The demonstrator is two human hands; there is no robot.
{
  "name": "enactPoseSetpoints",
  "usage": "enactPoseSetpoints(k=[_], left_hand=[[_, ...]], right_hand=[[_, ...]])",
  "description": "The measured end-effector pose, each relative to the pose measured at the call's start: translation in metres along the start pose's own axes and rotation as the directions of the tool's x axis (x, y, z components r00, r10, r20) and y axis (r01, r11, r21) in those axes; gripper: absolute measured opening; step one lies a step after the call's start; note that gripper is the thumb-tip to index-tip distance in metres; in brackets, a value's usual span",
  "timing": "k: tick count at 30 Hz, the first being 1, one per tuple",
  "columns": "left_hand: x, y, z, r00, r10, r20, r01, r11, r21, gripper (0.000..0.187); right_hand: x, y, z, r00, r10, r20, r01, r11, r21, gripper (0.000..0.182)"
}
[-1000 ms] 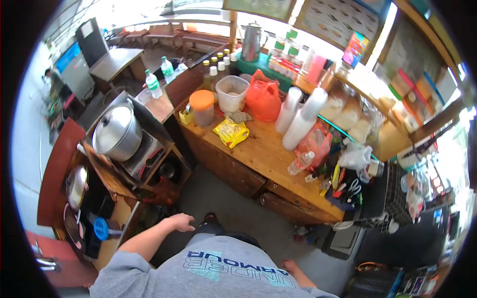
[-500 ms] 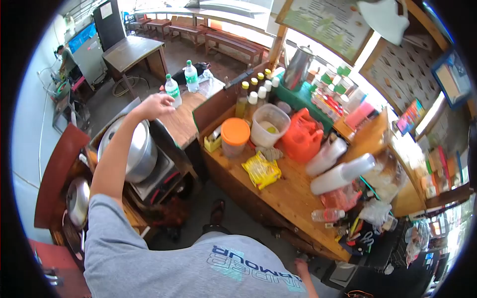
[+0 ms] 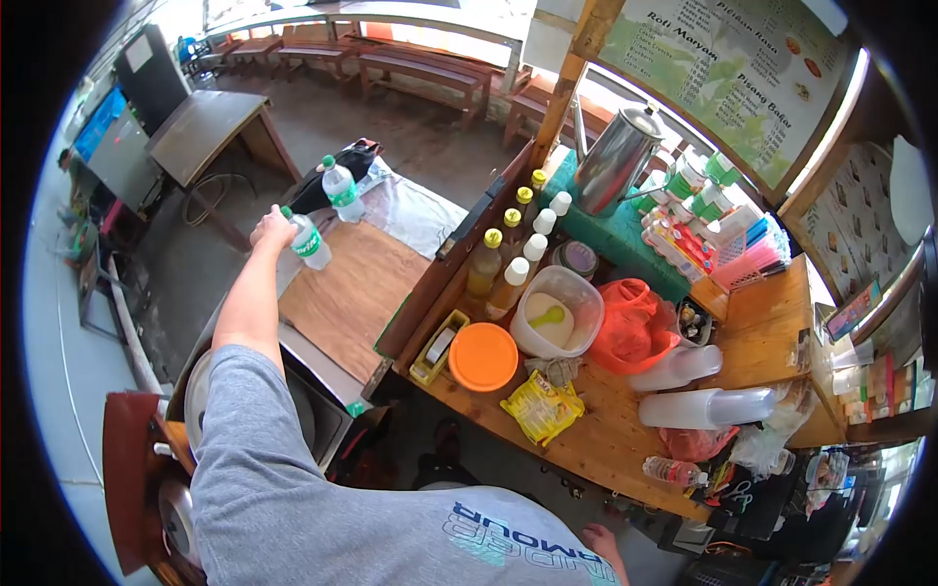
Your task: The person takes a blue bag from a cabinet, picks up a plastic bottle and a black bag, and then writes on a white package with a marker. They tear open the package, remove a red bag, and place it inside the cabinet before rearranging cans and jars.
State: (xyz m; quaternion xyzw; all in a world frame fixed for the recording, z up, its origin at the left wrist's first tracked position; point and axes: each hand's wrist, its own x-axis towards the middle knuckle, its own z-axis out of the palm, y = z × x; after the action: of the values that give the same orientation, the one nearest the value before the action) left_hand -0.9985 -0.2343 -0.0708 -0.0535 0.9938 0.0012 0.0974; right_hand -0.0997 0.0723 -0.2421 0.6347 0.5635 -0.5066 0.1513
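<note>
My left hand [image 3: 274, 230] is stretched out to the far left, its fingers closed round the neck of a clear plastic bottle [image 3: 311, 246] with a green cap and green label. The bottle appears tilted at the edge of a brown wooden board [image 3: 357, 288]. A second green-capped bottle [image 3: 342, 191] stands just beyond it, apart from my hand. My right hand [image 3: 600, 538] hangs low beside my body, below the counter's front edge. Its fingers are mostly hidden, and I make out nothing in it.
On the wooden counter [image 3: 606, 444] are an orange-lidded tub [image 3: 483, 357], a clear container [image 3: 559, 311], a yellow packet [image 3: 543, 406], a red bag [image 3: 625, 322] and stacked plastic cups [image 3: 703, 408]. Several capped bottles line its left edge. A steel jug [image 3: 619, 161] stands behind.
My view has shifted toward the board and bottles. My left hand has gone from open fingers beside the nearer bottle to closed round its neck. My right hand still hangs low.
</note>
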Motion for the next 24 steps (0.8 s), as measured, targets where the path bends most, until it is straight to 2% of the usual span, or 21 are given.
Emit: enactPoseSetpoints(k=[2, 4, 7, 11, 13, 14, 16, 20, 21, 22, 23, 24], left_hand=[[0.013, 0.008, 0.002, 0.998, -0.057, -0.018, 0.057, 0.998, -0.001, 0.055], [0.035, 0.008, 0.008, 0.999, -0.044, -0.011, 0.044, 0.999, 0.01, 0.052], [0.043, 0.012, 0.004, 0.997, -0.072, -0.013, 0.072, 0.997, 0.014, 0.043], [0.042, 0.014, -0.001, 0.998, -0.061, -0.014, 0.061, 0.998, 0.03, 0.044], [0.031, 0.015, -0.015, 0.977, -0.048, 0.207, 0.058, 0.997, -0.044, 0.048], [0.025, 0.015, -0.015, 0.979, -0.04, 0.202, 0.048, 0.998, -0.038, 0.048], [0.005, 0.02, -0.009, 0.998, 0.06, -0.014, -0.06, 0.998, 0.032, 0.051], [-0.026, 0.021, -0.033, 0.973, 0.186, -0.134, -0.183, 0.982, 0.039, 0.056], [-0.033, 0.018, -0.046, 0.958, 0.237, -0.159, -0.238, 0.971, 0.011, 0.055], [-0.045, 0.015, -0.059, 0.92, 0.315, -0.232, -0.323, 0.946, 0.005, 0.055], [-0.029, 0.0, -0.061, 0.813, 0.477, -0.334, -0.506, 0.863, 0.003, 0.053], [-0.054, 0.002, -0.084, 0.704, 0.584, -0.404, -0.612, 0.788, 0.072, 0.048]], right_hand=[[0.007, 0.014, -0.007, 1.0, 0.008, -0.002, -0.008, 0.999, 0.048, 0.042], [0.006, 0.02, -0.011, 0.999, 0.033, -0.007, -0.032, 0.989, 0.142, 0.042], [-0.006, 0.021, -0.007, 0.997, 0.062, -0.034, -0.058, 0.992, 0.114, 0.04], [-0.016, 0.011, 0.006, 0.986, 0.164, 0.01, -0.164, 0.983, 0.078, 0.039], [-0.006, 0.018, 0.014, 0.981, 0.158, 0.112, -0.16, 0.987, 0.007, 0.04], [-0.003, 0.022, 0.016, 0.98, 0.16, 0.114, -0.163, 0.986, 0.018, 0.04], [-0.003, 0.003, 0.018, 0.978, 0.13, 0.163, -0.113, 0.987, -0.111, 0.04], [0.029, 0.022, 0.016, 0.999, -0.015, 0.045, 0.018, 0.997, -0.075, 0.039], [0.026, 0.007, 0.009, 0.997, -0.057, 0.046, 0.063, 0.989, -0.137, 0.039], [0.041, 0.019, 0.008, 0.995, -0.099, 0.03, 0.102, 0.986, -0.131, 0.04], [0.049, 0.024, 0.005, 0.988, -0.151, 0.025, 0.153, 0.979, -0.135, 0.041], [0.061, 0.033, 0.005, 0.988, -0.152, -0.01, 0.15, 0.984, -0.096, 0.041]])
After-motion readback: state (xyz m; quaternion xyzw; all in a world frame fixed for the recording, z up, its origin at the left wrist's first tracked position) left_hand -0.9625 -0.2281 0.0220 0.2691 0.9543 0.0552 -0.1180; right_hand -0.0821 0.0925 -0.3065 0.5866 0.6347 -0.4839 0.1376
